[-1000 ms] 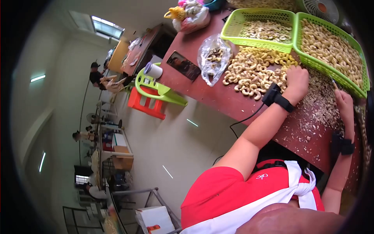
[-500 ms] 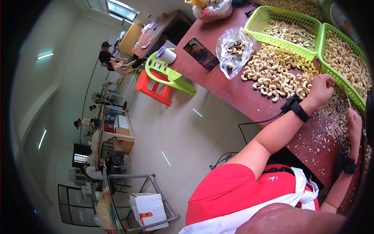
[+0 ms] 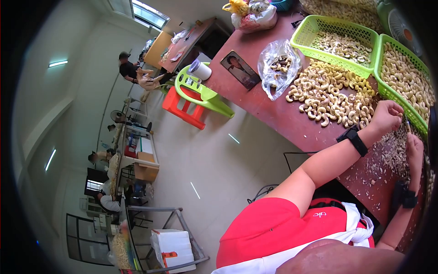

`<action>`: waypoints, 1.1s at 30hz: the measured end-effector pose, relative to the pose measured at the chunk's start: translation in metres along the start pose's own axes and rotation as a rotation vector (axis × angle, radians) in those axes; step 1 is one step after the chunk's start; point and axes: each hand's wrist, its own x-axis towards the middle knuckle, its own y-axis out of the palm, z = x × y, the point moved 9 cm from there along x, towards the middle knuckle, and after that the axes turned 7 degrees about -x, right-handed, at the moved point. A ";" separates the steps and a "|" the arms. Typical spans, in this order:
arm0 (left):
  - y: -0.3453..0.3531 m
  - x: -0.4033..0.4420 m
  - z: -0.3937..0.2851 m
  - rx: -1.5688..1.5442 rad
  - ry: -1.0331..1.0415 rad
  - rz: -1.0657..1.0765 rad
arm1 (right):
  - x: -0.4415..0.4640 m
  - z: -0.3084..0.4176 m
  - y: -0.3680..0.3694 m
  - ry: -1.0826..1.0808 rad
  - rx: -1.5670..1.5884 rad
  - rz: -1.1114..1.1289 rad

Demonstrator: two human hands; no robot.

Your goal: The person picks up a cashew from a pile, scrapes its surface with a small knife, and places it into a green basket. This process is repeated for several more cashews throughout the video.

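Observation:
My left hand [image 3: 388, 117] has its fingers pinched together beside the rim of the right-hand green basket [image 3: 379, 68]; what it holds is too small to make out. Just below it, my right hand [image 3: 414, 148] grips a small knife [image 3: 408, 127], its tip close to my left fingertips. Peeled-looking cashews [image 3: 326, 93] lie in a loose pile on the red table, left of my left hand. Skin scraps and crumbs [image 3: 388, 155] are scattered under both hands. That basket is full of cashews; a second green basket [image 3: 340, 60] holds fewer, paler pieces.
A clear plastic bag [image 3: 279, 68] with dark pieces and a phone [image 3: 239, 69] lie on the table [image 3: 255, 102]. A white cup [image 3: 200, 70] stands on a green chair [image 3: 205, 97] over a red stool [image 3: 182, 109]. A fan [image 3: 401, 27] is at the top right; several people are farther off.
The view has shifted, so the table sits differently in it. My left hand has moved from the cashew pile to beside the knife, and its fingers are now near the blade. The knife stays in my right hand.

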 end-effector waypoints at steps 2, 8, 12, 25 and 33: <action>0.004 -0.003 0.005 -0.022 -0.024 0.010 | -0.001 0.001 -0.001 0.006 0.004 0.005; 0.014 -0.009 0.017 -0.301 -0.135 0.012 | -0.005 0.002 -0.001 0.033 0.042 -0.008; 0.013 -0.010 0.020 -0.380 -0.146 0.013 | -0.007 0.006 0.004 0.073 0.095 0.022; 0.021 -0.018 0.022 -0.460 -0.201 -0.032 | -0.013 0.022 0.008 0.112 0.159 0.008; 0.020 -0.019 0.017 -0.484 -0.153 -0.043 | -0.013 0.020 0.010 0.088 0.169 0.031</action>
